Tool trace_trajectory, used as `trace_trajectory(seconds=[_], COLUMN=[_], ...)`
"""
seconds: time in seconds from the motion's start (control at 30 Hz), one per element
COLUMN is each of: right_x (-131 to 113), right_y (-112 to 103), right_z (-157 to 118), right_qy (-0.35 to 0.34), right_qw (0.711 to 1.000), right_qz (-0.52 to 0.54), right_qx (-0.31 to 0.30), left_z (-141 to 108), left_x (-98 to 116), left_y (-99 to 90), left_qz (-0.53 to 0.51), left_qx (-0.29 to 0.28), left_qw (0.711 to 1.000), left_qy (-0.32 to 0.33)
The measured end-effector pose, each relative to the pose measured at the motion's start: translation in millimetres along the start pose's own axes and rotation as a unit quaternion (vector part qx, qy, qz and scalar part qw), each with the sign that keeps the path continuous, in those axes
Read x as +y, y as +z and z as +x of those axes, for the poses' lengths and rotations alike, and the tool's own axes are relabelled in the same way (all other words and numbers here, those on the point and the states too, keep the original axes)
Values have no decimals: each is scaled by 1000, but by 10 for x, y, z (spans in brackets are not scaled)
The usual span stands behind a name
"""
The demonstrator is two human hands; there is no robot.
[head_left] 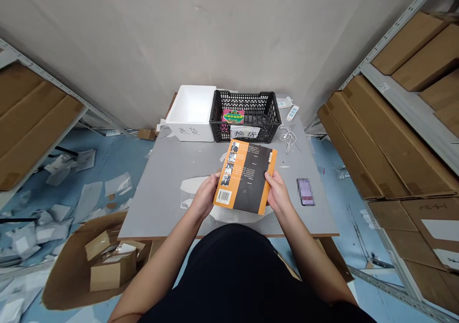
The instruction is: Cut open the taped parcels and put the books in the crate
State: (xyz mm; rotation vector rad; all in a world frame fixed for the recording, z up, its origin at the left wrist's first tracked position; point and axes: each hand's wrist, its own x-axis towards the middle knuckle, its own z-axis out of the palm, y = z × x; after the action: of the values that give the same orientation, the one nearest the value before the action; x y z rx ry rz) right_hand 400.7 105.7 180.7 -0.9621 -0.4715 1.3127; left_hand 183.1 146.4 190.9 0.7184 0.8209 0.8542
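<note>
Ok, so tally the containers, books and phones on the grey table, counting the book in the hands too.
Containers: 2 (white foam box, black plastic crate)
Books: 2 (orange paperback, pink-and-green book in the crate)
Phones: 1 (phone, screen blurred)
Total: 5

Both bare forearms reach forward from either side of the person's dark-clothed torso (pixel 233 270), the left forearm (pixel 158 261) rising from the lower left and the right forearm (pixel 315 261) from the lower right, angling inward toward each other. The left hand (pixel 205 196) and right hand (pixel 278 192) sit at about the same height, well apart, with the wrists slightly bent. The palms face inward, and the fingers (pixel 214 182) of each hand curl in a firm two-handed grip.
</note>
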Motion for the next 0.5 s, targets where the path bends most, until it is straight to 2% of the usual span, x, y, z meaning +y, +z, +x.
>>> trace_trajectory(seconds=[0.1, 0.2, 0.4, 0.5], right_x=[-107, -132, -141, -113], right_y=[15, -5, -107, -143], right_z=[-48, -77, -99, -147], right_qy=[-7, 4, 81, 96], right_qw=[1000, 1000, 995, 994], right_qz=[-7, 4, 15, -5], right_qx=[-8, -5, -50, -53], left_z=[10, 27, -17, -48], left_x=[-72, -170, -268, -324], left_y=[30, 65, 124, 180], left_qz=[62, 80, 82, 55], left_qx=[31, 62, 70, 67], left_qw=[997, 992, 989, 990], left_qy=[36, 72, 106, 110])
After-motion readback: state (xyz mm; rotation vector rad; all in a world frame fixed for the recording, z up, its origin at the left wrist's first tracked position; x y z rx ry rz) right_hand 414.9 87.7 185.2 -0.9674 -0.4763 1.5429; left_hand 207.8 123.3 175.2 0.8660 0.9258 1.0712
